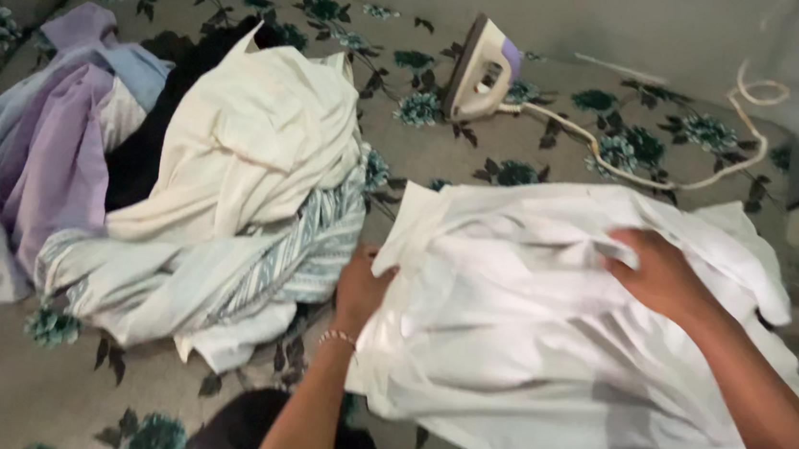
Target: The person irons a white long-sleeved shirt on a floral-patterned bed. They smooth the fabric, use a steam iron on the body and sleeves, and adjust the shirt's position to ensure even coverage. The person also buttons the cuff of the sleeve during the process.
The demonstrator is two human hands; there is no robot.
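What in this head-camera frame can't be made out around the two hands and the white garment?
- Left hand: fingertips hidden under the edge of the crumpled white cotton garment; grip unclear.
- Right hand: palm side pressed into the cloth, so pinch or flat press cannot be told.
- White garment: lower right cut off by the frame edge; type unclear.
- Cream electric iron: soleplate faces away; the end of its pale cord is hidden.
- Pile of mixed clothes: overlapping, count unclear.

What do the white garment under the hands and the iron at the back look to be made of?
The white garment looks like thin woven cloth, perhaps cotton: matte, with soft creases, and both the left hand and right hand are on it. The iron seems to be smooth pale plastic, standing on end; its soleplate is hard to make out.
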